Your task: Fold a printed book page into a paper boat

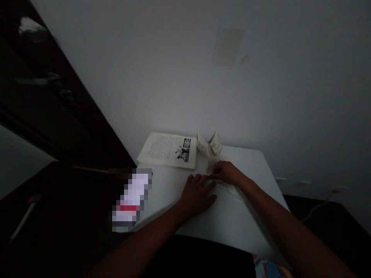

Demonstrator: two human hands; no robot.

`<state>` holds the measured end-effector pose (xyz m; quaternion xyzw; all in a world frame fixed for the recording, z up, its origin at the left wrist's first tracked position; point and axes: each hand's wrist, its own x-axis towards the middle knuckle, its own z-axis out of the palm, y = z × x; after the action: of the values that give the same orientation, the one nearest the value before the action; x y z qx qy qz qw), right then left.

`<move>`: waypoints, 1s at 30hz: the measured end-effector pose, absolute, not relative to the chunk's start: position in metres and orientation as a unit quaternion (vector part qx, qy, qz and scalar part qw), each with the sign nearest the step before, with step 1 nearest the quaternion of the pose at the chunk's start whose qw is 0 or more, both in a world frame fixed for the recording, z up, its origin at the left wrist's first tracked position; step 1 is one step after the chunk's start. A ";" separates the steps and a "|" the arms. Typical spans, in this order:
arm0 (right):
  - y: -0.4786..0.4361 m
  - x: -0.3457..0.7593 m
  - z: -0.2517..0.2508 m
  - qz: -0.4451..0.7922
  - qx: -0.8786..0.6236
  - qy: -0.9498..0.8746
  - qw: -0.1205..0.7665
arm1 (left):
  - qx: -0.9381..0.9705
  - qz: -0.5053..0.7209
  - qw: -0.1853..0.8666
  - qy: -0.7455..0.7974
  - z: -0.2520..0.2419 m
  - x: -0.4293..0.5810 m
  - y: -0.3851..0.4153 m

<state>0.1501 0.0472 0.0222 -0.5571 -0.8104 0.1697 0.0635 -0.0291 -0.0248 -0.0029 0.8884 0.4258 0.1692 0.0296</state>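
Note:
A sheet of printed paper [230, 189] lies on the small white table [228, 224], partly covered by my hands. My right hand [228, 172] is closed, its curled fingers gripping the sheet near its middle. Beside it, my left hand [197, 196] rests flat with fingers apart, the fingertips at the sheet's left edge. Just beyond them, against the wall, stands a folded paper shape [215, 144] with two raised points, made from a printed page. To its left a book [159, 149] lies with a page of text and a dark picture facing up.
A pixelated bright rectangle [135, 193] covers something at the table's left edge. Behind the table rises a pale wall [174, 77] with a faint patch [228, 46]. A dark door [69, 96] with a handle stands left. Sockets [303, 183] and a cable are low on the right.

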 end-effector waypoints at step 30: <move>0.017 0.164 0.026 0.180 -0.574 -0.795 0.078 | 0.873 0.204 0.054 0.440 -0.004 -0.025 -0.023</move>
<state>0.1636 0.0173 0.0263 -0.5737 -0.7953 0.1796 0.0779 -0.0251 -0.0226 -0.0036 0.8731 0.4396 0.2039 0.0540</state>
